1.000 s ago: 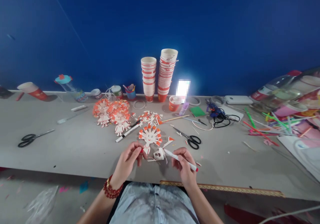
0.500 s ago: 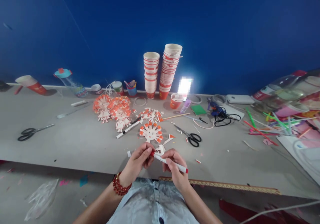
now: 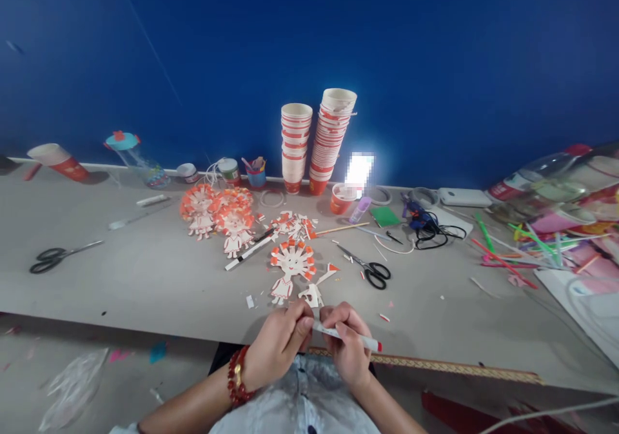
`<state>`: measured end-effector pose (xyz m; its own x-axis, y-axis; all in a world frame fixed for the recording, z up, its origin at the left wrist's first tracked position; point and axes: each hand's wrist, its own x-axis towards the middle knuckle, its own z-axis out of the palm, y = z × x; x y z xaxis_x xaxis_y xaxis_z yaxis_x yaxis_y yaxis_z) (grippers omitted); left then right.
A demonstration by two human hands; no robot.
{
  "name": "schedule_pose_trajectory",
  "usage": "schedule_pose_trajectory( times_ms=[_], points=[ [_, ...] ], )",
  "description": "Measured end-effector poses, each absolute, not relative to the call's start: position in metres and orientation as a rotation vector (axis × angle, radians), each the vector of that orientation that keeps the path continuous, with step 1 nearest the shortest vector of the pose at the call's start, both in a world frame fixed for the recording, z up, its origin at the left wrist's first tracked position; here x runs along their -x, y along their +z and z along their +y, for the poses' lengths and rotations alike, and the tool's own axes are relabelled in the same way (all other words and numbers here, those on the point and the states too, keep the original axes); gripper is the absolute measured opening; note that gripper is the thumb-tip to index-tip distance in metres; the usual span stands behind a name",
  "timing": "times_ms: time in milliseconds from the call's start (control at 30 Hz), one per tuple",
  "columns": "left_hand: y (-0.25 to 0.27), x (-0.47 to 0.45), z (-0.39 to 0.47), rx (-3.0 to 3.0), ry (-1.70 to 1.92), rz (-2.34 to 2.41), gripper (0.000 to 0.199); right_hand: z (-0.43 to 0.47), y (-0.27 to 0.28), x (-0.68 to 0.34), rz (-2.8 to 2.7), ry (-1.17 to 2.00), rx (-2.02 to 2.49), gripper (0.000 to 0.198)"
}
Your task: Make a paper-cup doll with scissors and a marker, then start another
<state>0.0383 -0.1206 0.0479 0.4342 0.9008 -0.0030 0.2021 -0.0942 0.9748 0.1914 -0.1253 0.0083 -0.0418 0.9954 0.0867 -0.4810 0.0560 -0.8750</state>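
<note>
A white marker with a red end (image 3: pixel 371 344) slants between my hands, low over the table's front edge. My right hand (image 3: pixel 349 344) is closed around its barrel. My left hand (image 3: pixel 285 337) is closed at the other end of the marker, and its fingers hide that tip. Just beyond my hands lies a paper doll (image 3: pixel 292 264) with orange-tipped strips for hair, a drawn face and a red-outlined dress. White paper scraps (image 3: pixel 312 295) are beside it. Black-handled scissors (image 3: pixel 376 274) rest to the right.
Finished-looking paper dolls (image 3: pixel 235 224) lie left of a scrap pile (image 3: pixel 293 224). Two tall paper cup stacks (image 3: pixel 294 150) stand by the blue wall. More scissors (image 3: pixel 48 260) lie far left. A glue gun (image 3: pixel 420 218), bottles (image 3: pixel 525 176) and coloured straws (image 3: pixel 503 253) fill the right.
Both hands have drawn closer to my body with the marker, uncovering the doll's dress and legs. The red cap that showed at my left fingers is now hidden.
</note>
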Motion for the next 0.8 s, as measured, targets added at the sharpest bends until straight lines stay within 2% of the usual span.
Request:
schedule_pose_trajectory(
  times_ms=[233, 400, 600, 800],
  points=[
    [0.05, -0.034, -0.117, -1.614, 0.777, 0.941, 0.037, -0.131, 0.008, -0.193, -0.917, 1.469, 0.766, 0.021],
    [0.055, -0.035, -0.113, -1.367, 1.046, 0.873, 0.038, -0.138, 0.005, -0.186, -1.046, 1.491, 0.765, 0.019],
    [0.056, -0.052, -0.119, -1.154, 1.217, 0.875, 0.031, -0.133, 0.014, -0.168, -0.91, 1.373, 0.77, 0.024],
    [0.061, -0.061, -0.125, -1.057, 1.194, 0.74, 0.03, -0.139, 0.011, -0.164, -0.937, 1.194, 0.668, 0.027]
  ],
)
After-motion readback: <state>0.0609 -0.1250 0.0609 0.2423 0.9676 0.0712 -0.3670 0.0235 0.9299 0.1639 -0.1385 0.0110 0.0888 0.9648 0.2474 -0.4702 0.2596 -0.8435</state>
